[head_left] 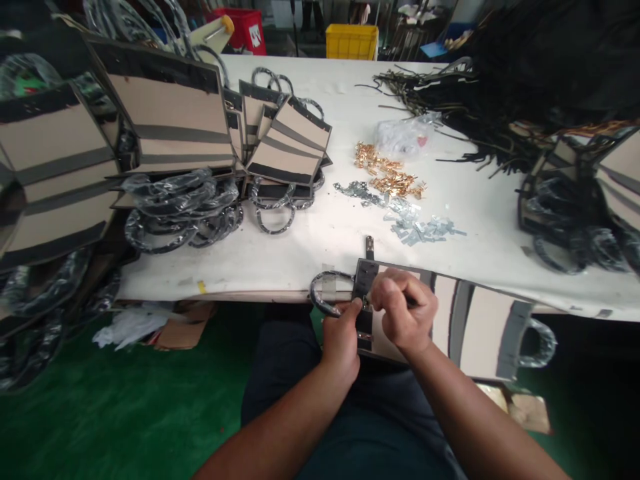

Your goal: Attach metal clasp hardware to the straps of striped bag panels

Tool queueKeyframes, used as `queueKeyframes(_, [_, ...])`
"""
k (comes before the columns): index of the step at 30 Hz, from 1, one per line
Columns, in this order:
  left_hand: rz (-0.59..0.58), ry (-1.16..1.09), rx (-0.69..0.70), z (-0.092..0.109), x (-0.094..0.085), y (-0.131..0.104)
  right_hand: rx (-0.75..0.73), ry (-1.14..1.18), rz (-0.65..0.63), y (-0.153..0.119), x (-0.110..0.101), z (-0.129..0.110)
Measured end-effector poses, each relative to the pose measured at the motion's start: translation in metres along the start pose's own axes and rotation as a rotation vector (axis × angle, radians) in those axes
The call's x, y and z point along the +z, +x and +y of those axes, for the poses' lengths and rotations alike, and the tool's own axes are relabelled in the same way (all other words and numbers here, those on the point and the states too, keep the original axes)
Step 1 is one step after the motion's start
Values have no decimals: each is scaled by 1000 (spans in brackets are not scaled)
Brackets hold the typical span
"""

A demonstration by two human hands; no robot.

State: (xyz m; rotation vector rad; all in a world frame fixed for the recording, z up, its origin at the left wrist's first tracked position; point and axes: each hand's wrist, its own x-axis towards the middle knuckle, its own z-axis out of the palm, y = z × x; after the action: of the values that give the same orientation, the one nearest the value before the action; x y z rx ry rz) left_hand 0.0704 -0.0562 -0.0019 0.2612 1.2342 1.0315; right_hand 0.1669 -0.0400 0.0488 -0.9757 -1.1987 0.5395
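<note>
A flat bag panel (pixel 483 327), beige with grey and black bands, lies across the table's front edge and over my lap. Plastic-wrapped loop handles stick out at both of its ends. My left hand (pixel 341 337) grips the panel's black left end, thumb on top near a small metal piece. Just right of that thumb, my right hand (pixel 406 308) is closed in a fist over the panel; whatever it holds is hidden by the fingers. A short black strap with a metal fitting (pixel 369 245) juts out beyond the panel's far edge.
Gold-coloured fittings (pixel 395 183) and flat silver metal strips (pixel 423 227) lie in loose piles beyond the panel. A clear plastic bag (pixel 407 137) sits behind them. Stacked bag panels (pixel 170 110) fill the left; black straps (pixel 480 113) heap at the right. A yellow crate (pixel 351 42) stands behind.
</note>
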Motion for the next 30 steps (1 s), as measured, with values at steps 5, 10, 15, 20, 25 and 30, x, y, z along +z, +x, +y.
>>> queueKeyframes(5, [-57, -9, -68, 2, -6, 0, 174, -171, -55, 12, 3, -5])
queueKeyframes(10, [-63, 9, -3, 2, -7, 1, 349, 6, 24, 24, -2, -8])
queueKeyframes(15, [-36, 21, 30, 1, -6, 0, 254, -6, -40, 26, 9, -15])
queueKeyframes(20, [-7, 34, 51, -2, -5, 1, 193, -205, -329, 24, 19, -16])
queueKeyframes(25, [-22, 19, 62, -1, -7, 1, 225, -219, -347, 20, 7, -11])
queueKeyframes(30, [-17, -3, 41, -2, -6, 2, 184, -9, -181, 27, 0, -24])
